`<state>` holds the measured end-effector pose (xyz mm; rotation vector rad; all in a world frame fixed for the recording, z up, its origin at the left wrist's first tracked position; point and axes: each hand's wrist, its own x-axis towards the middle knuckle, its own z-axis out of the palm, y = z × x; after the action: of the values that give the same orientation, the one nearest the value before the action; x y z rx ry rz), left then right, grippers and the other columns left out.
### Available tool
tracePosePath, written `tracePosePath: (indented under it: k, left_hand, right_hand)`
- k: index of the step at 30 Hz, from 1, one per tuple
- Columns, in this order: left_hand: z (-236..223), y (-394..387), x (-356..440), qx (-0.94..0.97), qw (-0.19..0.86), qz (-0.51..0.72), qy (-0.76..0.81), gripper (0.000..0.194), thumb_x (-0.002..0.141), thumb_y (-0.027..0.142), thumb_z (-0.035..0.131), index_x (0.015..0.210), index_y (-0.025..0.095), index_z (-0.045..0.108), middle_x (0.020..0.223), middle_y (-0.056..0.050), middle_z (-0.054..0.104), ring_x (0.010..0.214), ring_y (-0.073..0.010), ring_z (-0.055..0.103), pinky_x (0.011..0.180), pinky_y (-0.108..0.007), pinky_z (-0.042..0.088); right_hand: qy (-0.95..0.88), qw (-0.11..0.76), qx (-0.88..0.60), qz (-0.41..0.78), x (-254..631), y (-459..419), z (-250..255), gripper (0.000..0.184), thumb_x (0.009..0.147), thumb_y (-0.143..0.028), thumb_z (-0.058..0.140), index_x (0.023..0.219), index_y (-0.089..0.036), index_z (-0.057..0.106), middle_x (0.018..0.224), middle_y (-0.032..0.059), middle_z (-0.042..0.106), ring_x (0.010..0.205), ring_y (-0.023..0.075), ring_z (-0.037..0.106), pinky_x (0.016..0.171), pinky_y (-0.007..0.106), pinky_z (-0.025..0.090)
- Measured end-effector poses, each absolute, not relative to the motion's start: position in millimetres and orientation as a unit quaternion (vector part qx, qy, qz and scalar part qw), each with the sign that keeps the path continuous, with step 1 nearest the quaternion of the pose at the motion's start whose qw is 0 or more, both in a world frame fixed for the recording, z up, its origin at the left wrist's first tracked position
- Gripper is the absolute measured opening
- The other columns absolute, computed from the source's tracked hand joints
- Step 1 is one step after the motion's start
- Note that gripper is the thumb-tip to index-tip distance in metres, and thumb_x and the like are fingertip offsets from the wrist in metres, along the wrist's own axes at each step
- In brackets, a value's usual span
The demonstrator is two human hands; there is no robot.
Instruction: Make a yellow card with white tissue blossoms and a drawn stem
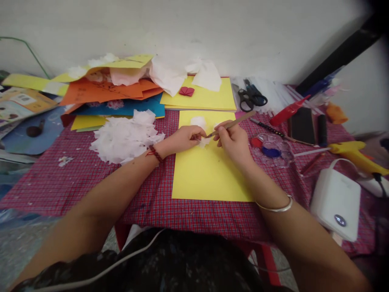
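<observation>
A slim wooden stick with a dark tip, apparently a paintbrush (238, 121), is pinched in my right hand (234, 142). Its tip points left, at the fingers of my left hand (187, 138). Those fingers are closed on a small piece of white tissue paper (205, 141), held just over the yellow sheet (209, 174). Another white piece (198, 121) lies on the sheet's upper part. Left of my left hand spreads a heap of torn white paper (121, 140). To the right of my right hand sits a clear palette (284, 148) with red and blue paint.
Behind the sheet lie a yellow pad (199, 101), a folded red paper piece (186, 91) and black scissors (247, 99). At the right are a red tube (288, 111), a yellow glue gun (354, 152) and a white case (337, 202). Orange papers (106, 92) are stacked at back left.
</observation>
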<state>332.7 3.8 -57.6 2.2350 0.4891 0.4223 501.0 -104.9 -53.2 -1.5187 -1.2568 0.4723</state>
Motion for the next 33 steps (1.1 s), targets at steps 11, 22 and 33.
tracePosePath:
  k: [11, 22, 33]
  left_hand:
    - [-55, 12, 336, 0.887, 0.399, 0.129, 0.194, 0.040, 0.078, 0.016, 0.054, 0.116, 0.010, 0.063, 0.088, -0.006, 0.069, 0.077, -0.0135, 0.061, 0.069, -0.024, 0.047]
    - [-52, 8, 336, 0.854, 0.468, 0.127, 0.188, 0.040, 0.077, 0.019, 0.059, 0.115, 0.008, 0.063, 0.084, -0.008, 0.069, 0.071, -0.0125, 0.059, 0.062, -0.023, 0.045]
    - [-51, 7, 336, 0.836, 0.476, 0.166, 0.217, 0.030, 0.079, 0.015, 0.054, 0.105, 0.009, 0.067, 0.104, -0.012, 0.072, 0.091, -0.0159, 0.065, 0.084, -0.030, 0.051]
  right_hand:
    - [-0.576, 0.480, -0.629, 0.205, 495, -116, -53, 0.024, 0.092, -0.040, 0.049, 0.093, -0.019, 0.061, 0.073, 0.0029, 0.067, 0.064, 0.0149, 0.063, 0.057, 0.027, 0.047]
    - [-0.629, 0.385, -0.660, 0.147, 494, -112, -50, 0.020, 0.093, -0.030, 0.046, 0.095, -0.019, 0.063, 0.074, 0.0038, 0.066, 0.060, 0.0156, 0.059, 0.057, 0.029, 0.043]
    - [-0.635, 0.365, -0.671, 0.115, 489, -114, -37, 0.015, 0.089, -0.029, 0.050, 0.089, -0.020, 0.063, 0.070, 0.0034, 0.064, 0.059, 0.0158, 0.059, 0.057, 0.029, 0.044]
